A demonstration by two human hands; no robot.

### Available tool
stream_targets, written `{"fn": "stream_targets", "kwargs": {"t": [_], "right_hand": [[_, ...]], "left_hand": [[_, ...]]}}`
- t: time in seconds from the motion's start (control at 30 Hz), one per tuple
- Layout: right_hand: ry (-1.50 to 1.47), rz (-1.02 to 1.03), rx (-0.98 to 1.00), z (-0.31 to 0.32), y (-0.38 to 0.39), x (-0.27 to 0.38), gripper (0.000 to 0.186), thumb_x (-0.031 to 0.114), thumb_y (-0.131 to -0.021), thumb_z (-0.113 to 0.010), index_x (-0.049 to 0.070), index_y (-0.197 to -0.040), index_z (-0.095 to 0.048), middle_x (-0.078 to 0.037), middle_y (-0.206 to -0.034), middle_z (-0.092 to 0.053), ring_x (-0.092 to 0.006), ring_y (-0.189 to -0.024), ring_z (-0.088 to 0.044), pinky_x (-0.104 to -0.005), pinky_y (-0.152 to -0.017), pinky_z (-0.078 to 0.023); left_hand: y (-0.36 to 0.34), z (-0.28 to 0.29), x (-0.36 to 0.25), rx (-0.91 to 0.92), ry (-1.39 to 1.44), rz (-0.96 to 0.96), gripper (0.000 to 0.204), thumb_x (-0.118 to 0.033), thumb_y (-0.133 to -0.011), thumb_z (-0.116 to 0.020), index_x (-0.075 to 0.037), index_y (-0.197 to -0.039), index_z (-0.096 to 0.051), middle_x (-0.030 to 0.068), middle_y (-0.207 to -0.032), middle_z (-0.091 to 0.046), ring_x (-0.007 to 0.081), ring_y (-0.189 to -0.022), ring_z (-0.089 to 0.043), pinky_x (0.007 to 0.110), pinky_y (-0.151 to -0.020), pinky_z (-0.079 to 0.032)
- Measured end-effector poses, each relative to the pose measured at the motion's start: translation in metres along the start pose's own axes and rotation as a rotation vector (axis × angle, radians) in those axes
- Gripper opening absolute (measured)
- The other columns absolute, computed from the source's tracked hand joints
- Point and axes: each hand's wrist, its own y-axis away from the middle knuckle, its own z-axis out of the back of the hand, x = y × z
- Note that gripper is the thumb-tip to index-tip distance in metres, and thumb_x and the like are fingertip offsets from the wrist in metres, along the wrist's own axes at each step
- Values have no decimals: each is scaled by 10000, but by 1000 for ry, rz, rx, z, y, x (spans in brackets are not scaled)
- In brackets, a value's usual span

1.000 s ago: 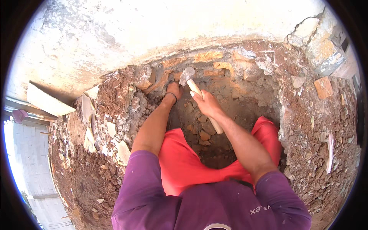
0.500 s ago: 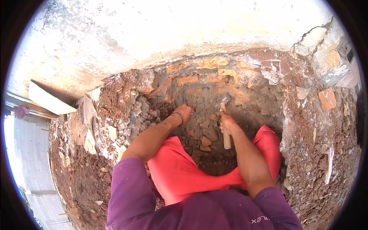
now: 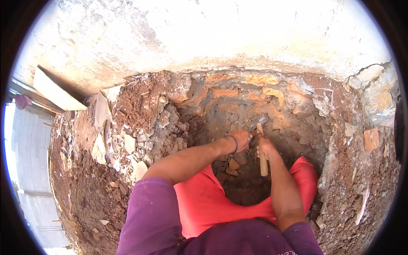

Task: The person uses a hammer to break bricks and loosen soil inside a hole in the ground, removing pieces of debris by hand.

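Note:
My right hand (image 3: 265, 147) is wrapped round the wooden handle of a hammer (image 3: 263, 165), whose grey metal head (image 3: 260, 121) points toward the far side of the pit. Close by on its left, my left hand (image 3: 241, 139) is closed, with a dark band on the wrist. Whatever its fingers hold is too hidden to name. Both hands are low over the dug pit (image 3: 238, 187), above loose broken brick and stones (image 3: 233, 163). Beyond them, stepped courses of orange brick (image 3: 225, 92) and grey mortar show at the wall's foot.
A pale plastered wall (image 3: 204, 38) rises at the far side, cracked at right. Rubbly brown soil banks (image 3: 102, 187) flank the pit, with a loose brick piece (image 3: 371, 139) on the right. Boards (image 3: 55, 91) lean at far left. My knees, in red trousers, straddle the pit.
My left hand has moved right, from above the rubble to beside the hammer. My right hand keeps its grip on the handle. The whole view has shifted slightly.

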Motion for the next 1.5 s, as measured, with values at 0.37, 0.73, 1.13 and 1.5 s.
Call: {"fn": "stream_targets", "kwargs": {"t": [0.37, 0.73, 1.13, 1.5], "right_hand": [[8, 30, 32, -3, -8, -3, 497, 553, -997, -521, 68, -1106, -524, -57, -738, -517, -195, -521, -524, -395, -458, -486], [217, 349, -10, -54, 43, 36, 507, 496, -1001, -545, -8, -1032, -579, -161, -821, -645, -304, -615, -658, -441, -543, -522], [758, 347, 122, -100, 20, 12, 517, 433, -1032, -486, -66, -1148, -547, -178, -767, -646, -278, -599, -657, -453, -546, -516], [308, 60, 150, -50, 66, -13, 398, 382, -972, -644, 32, -1135, -551, -55, -757, -547, -184, -578, -543, -389, -493, -484]], "left_hand": [[29, 33, 74, -241, -18, 87, 481, -316, -1043, -452, 53, -792, -630, 255, -798, -688, 405, -755, -696, 467, -687, -573], [176, 190, -33, -563, 996, -238, 530, -371, -1090, -401, 32, -877, -672, 72, -631, -610, 192, -637, -608, 348, -607, -498], [258, 155, -155, -580, 1303, -1564, 507, -378, -1049, -511, 34, -781, -635, 430, -972, -635, 126, -427, -526, 210, -399, -440], [255, 179, -84, -768, 1046, -634, 640, -509, -1078, -297, -2, -967, -672, 139, -839, -681, 168, -667, -584, 301, -603, -453]]}}
